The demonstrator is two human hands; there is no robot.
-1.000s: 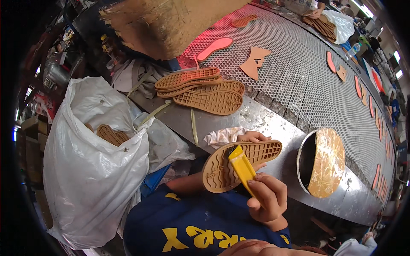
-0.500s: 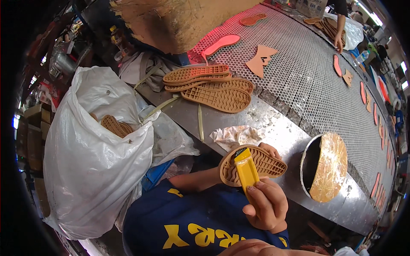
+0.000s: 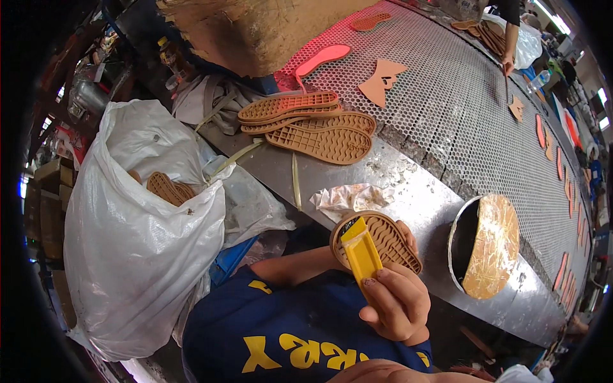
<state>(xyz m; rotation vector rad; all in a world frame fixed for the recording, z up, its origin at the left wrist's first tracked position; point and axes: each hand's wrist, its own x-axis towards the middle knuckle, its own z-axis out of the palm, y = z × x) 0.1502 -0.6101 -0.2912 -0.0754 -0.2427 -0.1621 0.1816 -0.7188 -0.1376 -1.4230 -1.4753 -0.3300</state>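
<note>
A brown shoe sole [image 3: 386, 239] with a wavy tread is held in front of my chest, tread side showing. My left hand [image 3: 408, 235] grips it from behind; only some fingertips show past its far right edge, and the palm is hidden. In my right hand [image 3: 399, 300] is a flat yellow brush [image 3: 363, 250], pinched between thumb and fingers. Its dark tip lies over the left, rounded end of the sole; whether it touches cannot be seen. Beyond them a crumpled, stained white cloth [image 3: 354, 199] rests on the metal ledge.
More soles [image 3: 322, 137] are stacked on the ledge [image 3: 408, 169]. A round can [image 3: 488, 246] stands at right. A white sack [image 3: 147, 255] containing soles is at left. The mesh conveyor [image 3: 440, 96] carries pink and tan pieces under a cardboard-like cover [image 3: 230, 38]. A co-worker's hand [image 3: 507, 64] is at the far side.
The sole has turned slightly in my left hand, and the brush has shifted a little left and up with it. Across the conveyor, the co-worker's hand has lifted a pink piece.
</note>
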